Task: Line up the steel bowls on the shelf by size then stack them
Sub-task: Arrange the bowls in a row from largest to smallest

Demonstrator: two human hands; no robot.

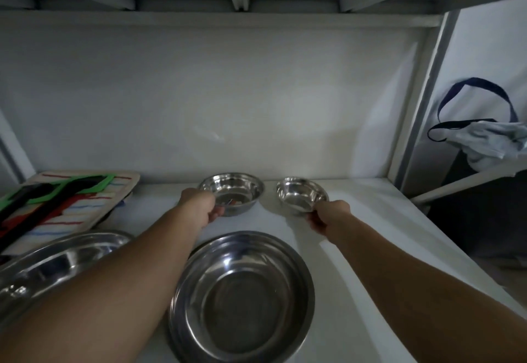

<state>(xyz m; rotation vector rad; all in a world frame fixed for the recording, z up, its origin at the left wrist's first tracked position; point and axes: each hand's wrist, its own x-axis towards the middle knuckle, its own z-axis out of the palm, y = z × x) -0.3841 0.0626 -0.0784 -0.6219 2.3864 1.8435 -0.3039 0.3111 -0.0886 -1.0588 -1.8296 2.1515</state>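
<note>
Left hand (201, 205) pinching medium bowl (231, 193) rim; right hand (328, 215) pinching smallest bowl (301, 195) rim

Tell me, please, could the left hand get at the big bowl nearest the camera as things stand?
Probably yes: the big bowl lies open beside the left forearm, but the left hand first has to release the medium bowl.

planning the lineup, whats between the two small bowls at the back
Nothing: in the head view only bare white shelf separates the left small bowl from the right small bowl.
</note>
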